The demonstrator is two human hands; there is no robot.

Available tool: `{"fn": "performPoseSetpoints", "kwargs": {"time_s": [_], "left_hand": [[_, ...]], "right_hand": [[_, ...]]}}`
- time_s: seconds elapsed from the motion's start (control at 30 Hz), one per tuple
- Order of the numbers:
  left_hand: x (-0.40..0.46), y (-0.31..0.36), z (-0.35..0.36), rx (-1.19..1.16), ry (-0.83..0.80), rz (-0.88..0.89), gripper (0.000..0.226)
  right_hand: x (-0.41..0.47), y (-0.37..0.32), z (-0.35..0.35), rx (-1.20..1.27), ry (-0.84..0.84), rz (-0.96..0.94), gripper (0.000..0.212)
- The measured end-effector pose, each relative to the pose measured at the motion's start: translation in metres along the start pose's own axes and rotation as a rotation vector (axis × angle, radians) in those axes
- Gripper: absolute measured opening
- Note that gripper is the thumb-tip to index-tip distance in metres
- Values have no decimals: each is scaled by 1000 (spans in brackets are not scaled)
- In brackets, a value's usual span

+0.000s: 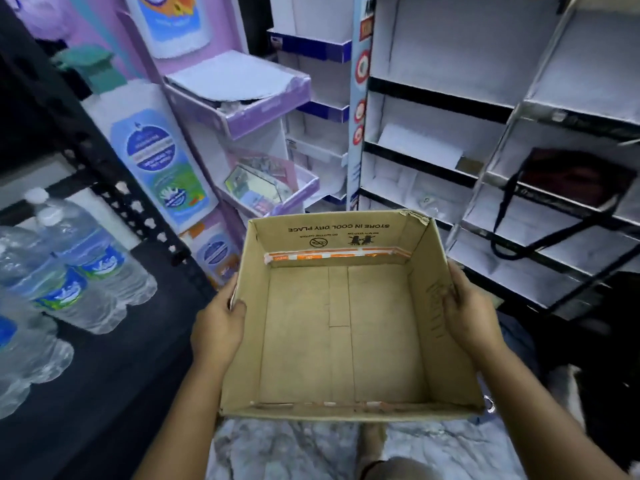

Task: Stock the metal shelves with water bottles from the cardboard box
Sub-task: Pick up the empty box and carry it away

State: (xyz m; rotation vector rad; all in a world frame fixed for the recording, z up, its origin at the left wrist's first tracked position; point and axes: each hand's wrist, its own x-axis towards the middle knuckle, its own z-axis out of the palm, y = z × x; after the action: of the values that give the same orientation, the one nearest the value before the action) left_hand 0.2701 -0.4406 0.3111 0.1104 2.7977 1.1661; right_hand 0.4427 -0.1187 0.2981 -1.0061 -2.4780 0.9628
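Observation:
I hold an open cardboard box [346, 334] in front of me, and nothing lies inside it. My left hand [218, 327] grips its left wall with the thumb over the rim. My right hand [467, 313] grips the right wall the same way. Several clear water bottles [79, 265] with blue labels and white caps stand on the black metal shelf [114, 358] at the left. The shelf's perforated upright [138, 209] rises between the bottles and the box.
A purple cardboard display stand [242, 109] with trays stands behind the box. White shelving [433, 98] fills the right, with a dark bag [571, 181] hanging on it. The floor below is pale and mottled.

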Motion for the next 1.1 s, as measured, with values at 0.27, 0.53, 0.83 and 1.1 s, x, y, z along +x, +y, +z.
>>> {"fn": "performPoseSetpoints", "kwargs": {"time_s": [0.27,0.53,0.83,1.1], "left_hand": [[89,71,72,-9,-113,126,48],[158,133,128,51,-233,247,48],[259,171,178,23,-418,359,49],[303,202,203,48,-454,464,46]], "right_hand": [[72,27,-29,-24,101,99,58],[122,49,-31,-60,183,281,57],[158,43,-6,-42,326,458,59],[183,35,0,-63,409,533,59]]}}
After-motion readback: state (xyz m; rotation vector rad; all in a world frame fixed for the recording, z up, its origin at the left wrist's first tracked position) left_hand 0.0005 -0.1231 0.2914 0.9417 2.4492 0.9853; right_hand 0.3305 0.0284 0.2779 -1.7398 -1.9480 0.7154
